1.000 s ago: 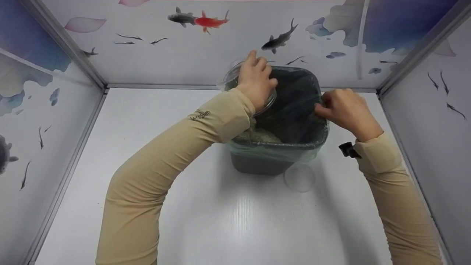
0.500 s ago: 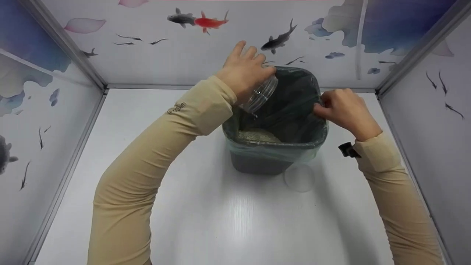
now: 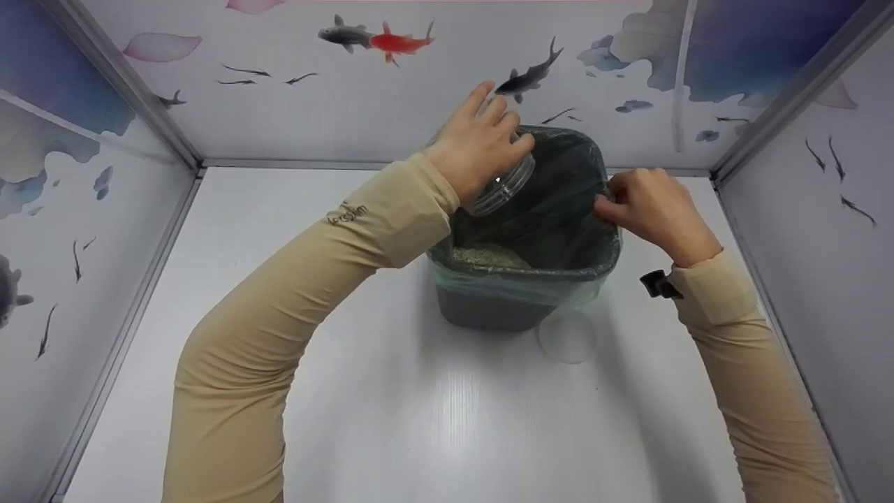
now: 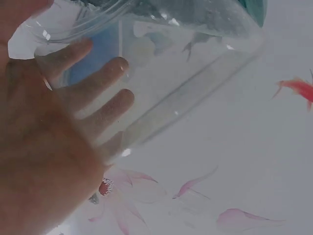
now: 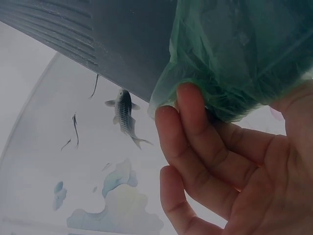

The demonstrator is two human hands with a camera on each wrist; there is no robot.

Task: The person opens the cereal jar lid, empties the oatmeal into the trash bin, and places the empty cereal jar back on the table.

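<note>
My left hand [image 3: 478, 150] grips a clear plastic jar [image 4: 161, 88] over the left side of a dark grey bin [image 3: 482, 313]. The jar lies tipped, its ringed mouth facing down into the bin; in the left wrist view its walls look see-through, with fingers showing behind them. Inside the bin, on a thin green bag [image 3: 517, 285] folded over the rim, lies a grainy greenish-brown heap [image 3: 489, 256]. My right hand [image 3: 653, 209] holds the bin's right rim, thumb inside, fingers outside against the bag [image 5: 225, 63].
A clear round lid [image 3: 567, 339] lies flat on the white table [image 3: 391, 419], just in front of the bin. White panels printed with fish [image 3: 398, 42] enclose the table at the back and both sides. The bin stands near the back panel.
The jar first turned and shifted left, then came slightly back right. Grainy material seen by its mouth a second ago no longer shows there. My right hand stays at the rim.
</note>
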